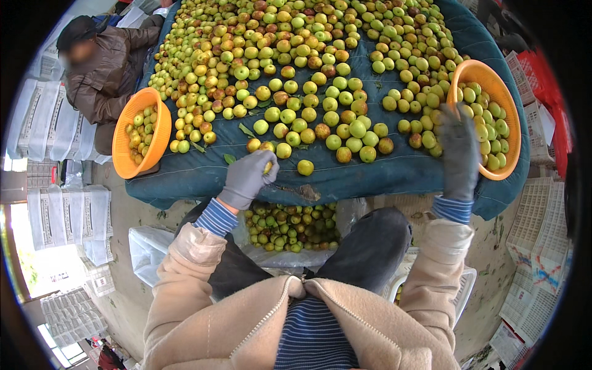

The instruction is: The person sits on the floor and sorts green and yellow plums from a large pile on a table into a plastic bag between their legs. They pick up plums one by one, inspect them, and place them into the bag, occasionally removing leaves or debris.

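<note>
Many green and reddish-brown jujube-like fruits (357,129) lie on a table covered in dark teal cloth (393,173). My left hand (251,175), in a grey glove, is at the table's near edge with its fingers curled around a fruit (267,167), only partly visible. My right hand (459,148), also gloved and slightly blurred, reaches over the left rim of an orange plastic basket (508,162) that holds green fruits; whether its fingers hold anything is hidden. Between my knees, below the table edge, a plastic-lined container (296,259) holds more fruits.
A second orange basket (164,132) with fruits stands at the table's left corner, beside a seated person in a brown jacket (99,69). Stacked plastic crates (69,217) line the left; more crates (532,226) stand at right. A white crate (466,286) sits by my right leg.
</note>
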`<state>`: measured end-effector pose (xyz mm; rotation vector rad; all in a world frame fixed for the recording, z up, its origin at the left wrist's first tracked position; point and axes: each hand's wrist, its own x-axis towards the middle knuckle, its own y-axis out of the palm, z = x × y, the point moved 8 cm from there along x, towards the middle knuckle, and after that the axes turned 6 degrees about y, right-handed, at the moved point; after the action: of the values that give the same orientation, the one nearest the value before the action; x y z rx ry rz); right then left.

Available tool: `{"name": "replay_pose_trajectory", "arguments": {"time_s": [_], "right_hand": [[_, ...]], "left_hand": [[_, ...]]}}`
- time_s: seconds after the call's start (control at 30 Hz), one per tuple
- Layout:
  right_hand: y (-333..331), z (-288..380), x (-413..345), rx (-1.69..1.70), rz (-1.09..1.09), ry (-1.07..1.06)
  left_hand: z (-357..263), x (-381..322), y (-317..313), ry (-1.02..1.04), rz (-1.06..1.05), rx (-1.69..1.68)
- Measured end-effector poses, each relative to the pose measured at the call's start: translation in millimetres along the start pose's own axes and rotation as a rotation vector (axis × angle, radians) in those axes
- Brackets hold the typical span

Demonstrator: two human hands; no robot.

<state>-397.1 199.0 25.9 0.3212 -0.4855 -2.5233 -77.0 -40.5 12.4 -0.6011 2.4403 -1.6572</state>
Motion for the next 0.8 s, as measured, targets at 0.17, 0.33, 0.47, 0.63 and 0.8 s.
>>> {"name": "replay_pose_trajectory", "arguments": {"time_s": [0.17,0.33,0.47,0.63,0.8], "right_hand": [[87.1,-60.8,-16.2,-1.217,0.204,-0.267],[116.5,-97.3,-44.5,-1.554,0.249,-0.263],[140.1,-105.3,-69.6,-1.593,0.284,-0.201],[184.0,-135.3,-104.1,-1.339,0.566,-0.110],[204.4,-145.5,-115.6,-1.123,0.639,-0.114]], "left_hand": [[21.4,-1.0,-28.8,-0.062,-0.172,0.018],[49.8,-3.1,-32.8,-0.107,-0.217,-0.134],[61.4,-2.3,-16.7,-0.111,-0.107,-0.287],[67.7,-4.4,-3.4,-0.125,0.014,-0.525],[66.7,-2.0,-4.5,-0.052,0.026,-0.359]]}}
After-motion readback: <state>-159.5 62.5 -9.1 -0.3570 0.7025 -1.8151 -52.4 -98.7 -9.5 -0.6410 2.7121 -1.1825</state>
